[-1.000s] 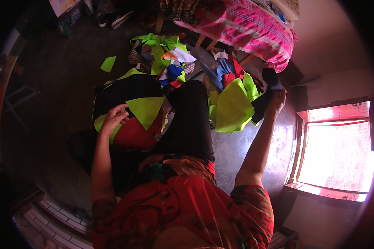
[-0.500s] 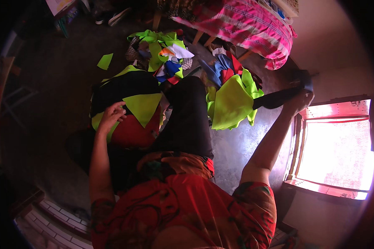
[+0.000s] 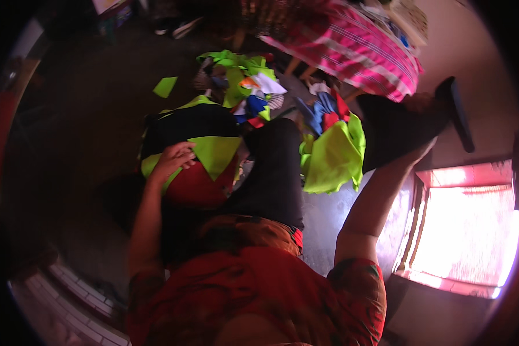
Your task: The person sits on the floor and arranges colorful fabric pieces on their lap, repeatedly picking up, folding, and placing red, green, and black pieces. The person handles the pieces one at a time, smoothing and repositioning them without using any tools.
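Note:
My right hand [image 3: 419, 104], stretched out to the far right, grips a dark piece of cloth [image 3: 395, 130]. The cloth hides most of that hand; only a few blurred fingers show at its upper edge. One dark strip of it sticks out on the right side. My left hand [image 3: 177, 160] hovers over or rests on a bundle of black, red and yellow-green cloth [image 3: 190, 128] by my knees. Its fingers are loosely bent and apart, with nothing visible in them. A yellow-green triangular piece [image 3: 218, 153] lies beside its fingertips.
A pile of yellow-green, white, blue and red scraps [image 3: 236, 78] lies ahead on the floor. Another yellow-green heap [image 3: 334, 155] sits right of my knee. A single scrap [image 3: 165, 87] lies farther left. Beyond stands furniture draped in pink striped cloth [image 3: 357, 46]; a bright window [image 3: 467, 230] is at right.
My right hand has lifted the dark cloth, which was a narrow hanging strip and now spreads wide in front of the hand. My left hand stays by the bundle. The whole view has shifted slightly.

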`<action>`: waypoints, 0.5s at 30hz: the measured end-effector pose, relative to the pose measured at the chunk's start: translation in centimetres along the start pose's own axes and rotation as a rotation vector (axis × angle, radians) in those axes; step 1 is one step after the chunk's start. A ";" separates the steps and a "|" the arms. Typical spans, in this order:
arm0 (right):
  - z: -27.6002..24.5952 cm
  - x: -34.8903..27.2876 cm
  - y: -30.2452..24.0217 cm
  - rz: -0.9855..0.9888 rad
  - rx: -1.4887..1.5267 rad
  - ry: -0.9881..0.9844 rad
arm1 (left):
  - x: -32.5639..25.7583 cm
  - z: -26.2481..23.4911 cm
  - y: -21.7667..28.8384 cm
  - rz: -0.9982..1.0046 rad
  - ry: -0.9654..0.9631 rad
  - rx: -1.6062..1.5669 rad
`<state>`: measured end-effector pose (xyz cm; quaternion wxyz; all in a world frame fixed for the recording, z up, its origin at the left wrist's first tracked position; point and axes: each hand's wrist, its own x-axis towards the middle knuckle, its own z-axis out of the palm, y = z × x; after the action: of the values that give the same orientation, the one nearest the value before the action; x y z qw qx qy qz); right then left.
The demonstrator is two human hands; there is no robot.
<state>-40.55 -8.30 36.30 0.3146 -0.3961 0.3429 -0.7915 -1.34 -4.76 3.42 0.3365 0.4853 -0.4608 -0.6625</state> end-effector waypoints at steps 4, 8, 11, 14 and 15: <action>5.4 -5.9 8.1 0.484 0.144 -0.128 | -2.1 1.0 2.1 0.056 -0.002 -0.126; 5.1 -12.9 15.6 0.971 0.912 -0.393 | -2.9 2.8 1.8 0.059 -0.155 -0.261; 6.7 -16.4 18.3 1.102 1.159 -0.364 | -3.9 4.2 1.6 0.021 -0.124 -0.333; 6.8 -18.4 20.1 1.210 1.115 -0.318 | -4.0 4.4 0.1 -0.070 -0.155 -0.567; 6.7 -18.7 20.3 1.201 1.153 -0.355 | -4.3 4.5 -0.2 -0.005 -0.123 -0.581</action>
<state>-21.20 -7.37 15.57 0.8828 -0.0429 -0.0163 -0.4675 -4.32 0.42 5.17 0.4312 0.3288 -0.2701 -0.7957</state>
